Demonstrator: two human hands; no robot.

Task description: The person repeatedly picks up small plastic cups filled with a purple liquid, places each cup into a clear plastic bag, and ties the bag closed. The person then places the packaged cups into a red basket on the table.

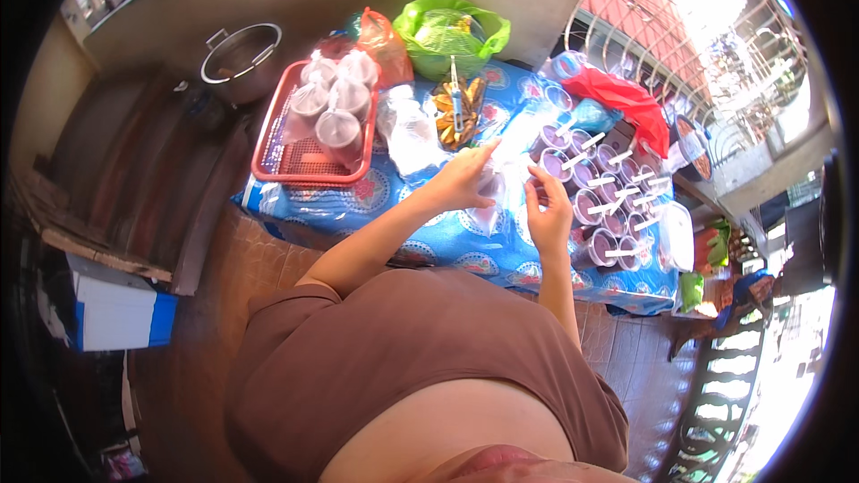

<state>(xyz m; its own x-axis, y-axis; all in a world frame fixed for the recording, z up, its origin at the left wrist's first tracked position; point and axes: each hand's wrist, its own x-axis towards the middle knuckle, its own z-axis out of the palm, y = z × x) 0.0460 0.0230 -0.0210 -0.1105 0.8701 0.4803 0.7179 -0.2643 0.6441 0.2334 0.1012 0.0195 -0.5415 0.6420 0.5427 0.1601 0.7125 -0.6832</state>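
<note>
My left hand [466, 178] is over the middle of the table with its fingers spread, beside a clear plastic bag [492, 194] that seems to have a cup in it. Whether the hand touches the bag is hard to tell. My right hand [549, 204] is raised to the right of the bag, fingers bent, nothing visible in it. Rows of cups with purple contents [587, 204] stand to its right, many with white sticks or strips across them. At the left, a red plastic basket [312, 174] holds several bagged cups [337, 131].
A blue flowered tablecloth [409, 255] covers the table. Behind my hands lie clear plastic bags [409, 134], bananas [446, 114], a green plastic bag [436, 57] and an orange bag [382, 40]. A red bag [621, 104] is at the back right, a metal pot [241, 80] at the back left.
</note>
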